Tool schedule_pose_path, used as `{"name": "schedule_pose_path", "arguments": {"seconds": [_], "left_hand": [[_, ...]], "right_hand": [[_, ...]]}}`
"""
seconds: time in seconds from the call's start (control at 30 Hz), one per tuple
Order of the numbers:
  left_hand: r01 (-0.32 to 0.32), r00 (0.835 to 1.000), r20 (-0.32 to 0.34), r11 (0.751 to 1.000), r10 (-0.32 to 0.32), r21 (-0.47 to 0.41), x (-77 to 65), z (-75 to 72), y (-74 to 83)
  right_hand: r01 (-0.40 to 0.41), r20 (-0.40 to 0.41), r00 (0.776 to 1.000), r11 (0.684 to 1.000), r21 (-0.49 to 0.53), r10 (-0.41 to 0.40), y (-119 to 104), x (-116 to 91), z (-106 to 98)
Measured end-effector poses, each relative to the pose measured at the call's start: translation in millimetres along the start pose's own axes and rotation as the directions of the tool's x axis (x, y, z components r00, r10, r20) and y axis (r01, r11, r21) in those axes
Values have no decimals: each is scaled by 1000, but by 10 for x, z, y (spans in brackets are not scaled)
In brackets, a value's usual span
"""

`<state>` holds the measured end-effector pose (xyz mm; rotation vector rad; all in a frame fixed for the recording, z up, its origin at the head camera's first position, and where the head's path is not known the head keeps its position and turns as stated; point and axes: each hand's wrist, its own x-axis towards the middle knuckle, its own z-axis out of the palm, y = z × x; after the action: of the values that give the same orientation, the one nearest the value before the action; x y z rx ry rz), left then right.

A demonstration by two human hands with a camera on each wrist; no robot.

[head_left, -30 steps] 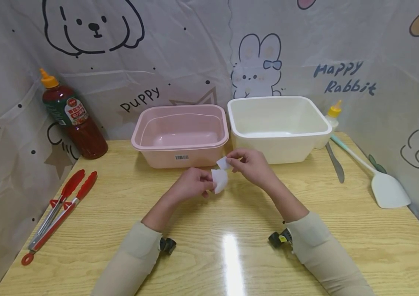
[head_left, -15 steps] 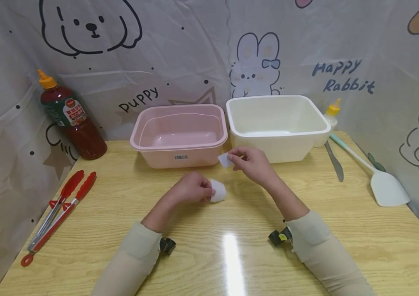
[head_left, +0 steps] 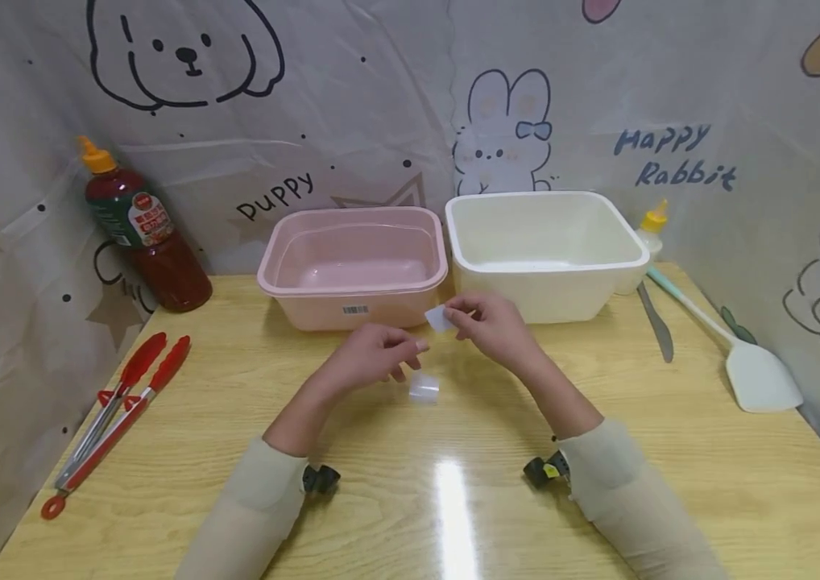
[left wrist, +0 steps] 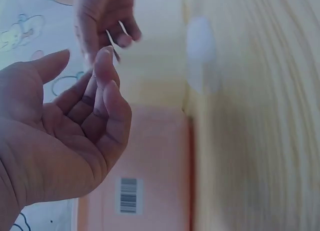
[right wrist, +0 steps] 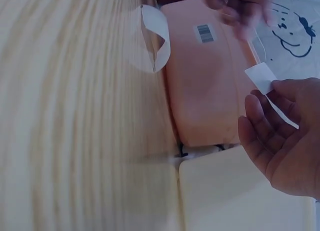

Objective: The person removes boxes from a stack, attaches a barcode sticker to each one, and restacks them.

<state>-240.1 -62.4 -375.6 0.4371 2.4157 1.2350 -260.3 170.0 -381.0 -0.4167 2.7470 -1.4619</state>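
My right hand pinches a small white square of paper or sticker between thumb and fingertips, in front of the gap between the two tubs. Facing it, my left hand holds nothing; its fingers are loosely bent and the thumb stands apart. Just below its fingertips is a second thin white piece, partly see-through and blurred. The right wrist view shows this white piece as curled. Whether it is in the air or touching the table I cannot tell.
A pink tub and a cream tub stand side by side at the back. Red tongs and a sauce bottle are left. A squeeze bottle, a knife and a white spatula are right.
My left hand has let go of the curled white piece, which is now below the fingers. Earlier the two pieces met between the hands, then drew apart. The right hand barely moved.
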Motion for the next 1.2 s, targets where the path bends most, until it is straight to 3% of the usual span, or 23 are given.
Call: {"name": "schedule_pose_path", "arguments": {"seconds": [0.13, 0.27, 0.37, 0.5, 0.63, 0.8, 0.93, 1.2], "left_hand": [[-24, 999, 28, 986, 30, -167, -23, -1, 75], [-31, 999, 20, 969, 37, -244, -32, 6, 113], [-36, 999, 4, 960, 39, -279, -7, 37, 148], [-53, 998, -31, 950, 46, -308, 42, 89, 203], [-95, 995, -53, 944, 82, -317, 82, 130, 248], [-133, 991, -27, 944, 131, -302, 149, 218, 293], [-134, 990, 6, 949, 142, -287, 204, 302, 316], [-140, 988, 30, 957, 152, -255, 290, 405, 362]], "right_hand": [[95, 0, 995, 993, -71, -96, -75, -34, 28], [222, 10, 975, 959, -176, -224, -144, -48, 73], [251, 20, 967, 943, -216, -253, -151, -65, 78], [200, -4, 979, 968, -152, -203, -120, -94, 3], [85, -102, 991, 996, -6, -86, -58, -120, -129], [-21, -114, 993, 992, 126, 36, 57, -154, -255], [-50, -90, 994, 984, 173, 66, 124, -195, -303], [-51, -125, 989, 982, 184, 75, 197, -265, -434]]}}
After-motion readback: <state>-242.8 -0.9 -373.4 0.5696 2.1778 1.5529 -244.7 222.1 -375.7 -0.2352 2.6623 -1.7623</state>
